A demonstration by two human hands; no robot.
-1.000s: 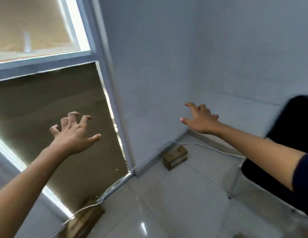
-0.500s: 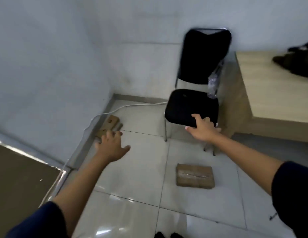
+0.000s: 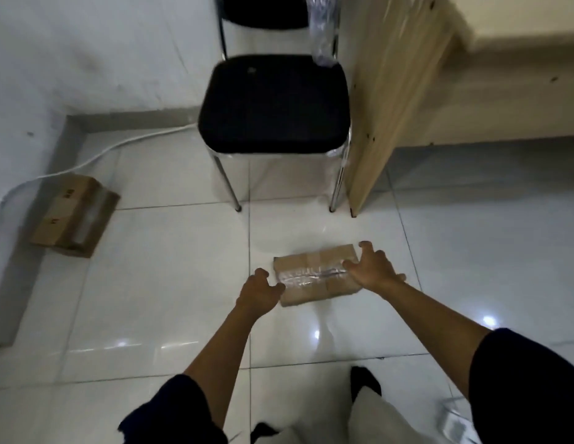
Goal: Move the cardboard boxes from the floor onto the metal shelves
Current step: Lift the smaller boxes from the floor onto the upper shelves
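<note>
Lying on the floor, two boxes: near box point(image 3: 314, 277) between left grip point(image 3: 259, 291) and right grip point(image 3: 372, 267), both spread; far box point(image 3: 75, 214)

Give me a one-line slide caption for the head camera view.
Both hands, left and right, reach the taped cardboard box on the floor before a black chair.
</note>
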